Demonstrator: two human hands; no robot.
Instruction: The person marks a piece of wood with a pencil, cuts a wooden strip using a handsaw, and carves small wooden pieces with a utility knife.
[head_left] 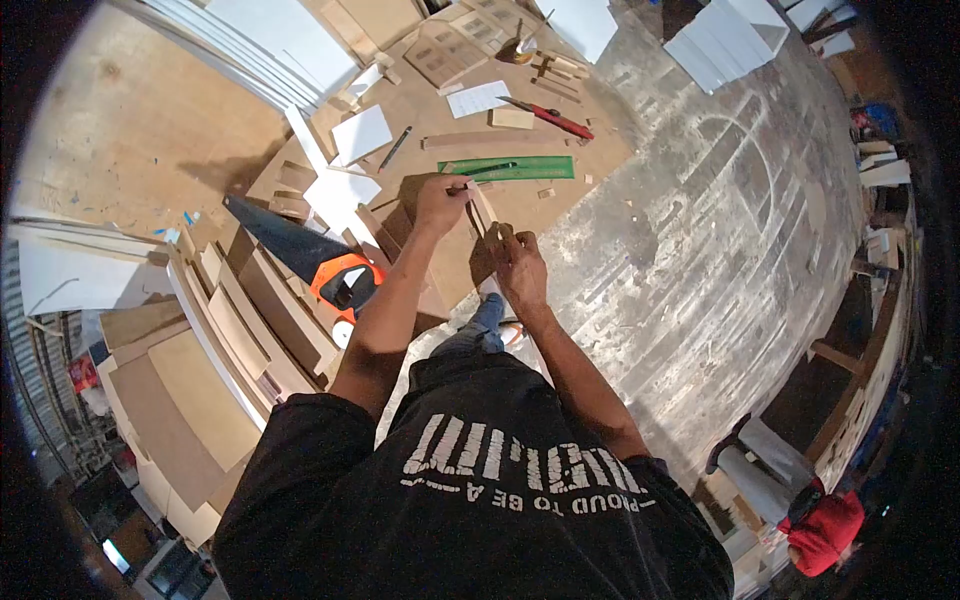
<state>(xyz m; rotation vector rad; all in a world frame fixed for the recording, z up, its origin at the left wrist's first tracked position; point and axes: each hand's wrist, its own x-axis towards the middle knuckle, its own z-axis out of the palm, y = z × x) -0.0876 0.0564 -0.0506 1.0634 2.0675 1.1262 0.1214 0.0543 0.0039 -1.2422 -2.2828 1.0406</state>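
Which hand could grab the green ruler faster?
Probably the left hand. It pinches the top end of a thin wooden strip right beside the green ruler. The right hand grips the strip lower down, farther from the ruler.

A worn, grey concrete floor (700,230) is seen, with white boards (725,40) stacked at its far edge.

Black short-sleeved T-shirt (480,490) with cracked white lettering across the chest; blue jeans (483,325); bare forearms.
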